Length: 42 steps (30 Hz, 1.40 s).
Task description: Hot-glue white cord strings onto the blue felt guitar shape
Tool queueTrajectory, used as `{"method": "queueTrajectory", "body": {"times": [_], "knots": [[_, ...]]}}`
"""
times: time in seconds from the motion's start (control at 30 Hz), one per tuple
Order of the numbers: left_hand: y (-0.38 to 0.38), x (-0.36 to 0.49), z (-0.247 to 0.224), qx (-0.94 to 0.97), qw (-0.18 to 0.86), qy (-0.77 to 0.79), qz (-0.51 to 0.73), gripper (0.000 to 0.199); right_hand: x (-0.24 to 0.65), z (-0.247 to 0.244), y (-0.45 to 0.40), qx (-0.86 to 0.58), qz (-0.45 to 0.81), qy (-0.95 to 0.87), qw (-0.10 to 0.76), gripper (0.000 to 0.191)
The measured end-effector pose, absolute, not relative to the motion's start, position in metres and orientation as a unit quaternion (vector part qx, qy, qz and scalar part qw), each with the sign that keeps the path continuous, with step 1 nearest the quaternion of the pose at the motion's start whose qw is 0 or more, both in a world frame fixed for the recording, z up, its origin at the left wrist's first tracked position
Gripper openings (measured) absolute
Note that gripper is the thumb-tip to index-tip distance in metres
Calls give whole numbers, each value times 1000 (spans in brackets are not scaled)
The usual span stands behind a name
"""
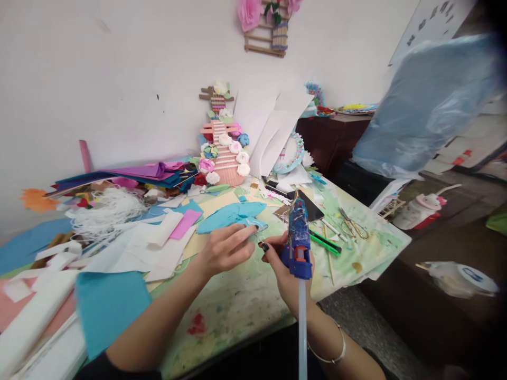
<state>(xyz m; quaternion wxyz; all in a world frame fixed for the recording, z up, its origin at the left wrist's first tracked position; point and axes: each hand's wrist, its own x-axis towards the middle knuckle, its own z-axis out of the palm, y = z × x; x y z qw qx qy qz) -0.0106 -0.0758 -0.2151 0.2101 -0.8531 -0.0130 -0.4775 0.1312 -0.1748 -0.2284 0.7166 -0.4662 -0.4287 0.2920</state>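
My left hand (pixel 227 248) reaches over the table, its fingers closed on one end of a small clear piece with white string (pixel 259 236). My right hand (pixel 287 266) holds a blue glue gun (pixel 299 237) upright, a long clear glue stick (pixel 302 327) coming out of its back end. The thumb and forefinger of that hand also pinch near the same string. Just behind my left fingers lies a turquoise paper shape (pixel 232 214).
A flower-covered pink craft (pixel 227 158) leans on the wall. Paper sheets and white string (pixel 111 208) pile up at left. A green cutter (pixel 325 243), scissors (pixel 352 224) and a black phone (pixel 311 207) lie at right. A plastic-covered object (pixel 420 100) stands beyond.
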Motion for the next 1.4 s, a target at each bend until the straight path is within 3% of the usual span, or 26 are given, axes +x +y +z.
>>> {"method": "queueTrajectory", "body": {"times": [0.33,0.67,0.9,1.4], "knots": [[-79,-13,-212,-862,239,4,-447,13,138,-216,-176,-457,259,-454,719,23],[-83,-14,-209,-878,226,-15,-423,28,141,-209,-174,-450,273,-451,720,22],[-76,-16,-215,-882,150,-19,-446,40,152,-203,-177,-443,315,-423,725,22],[-76,-9,-209,-857,94,-54,-503,34,176,-245,-202,-428,412,-485,642,23]]}}
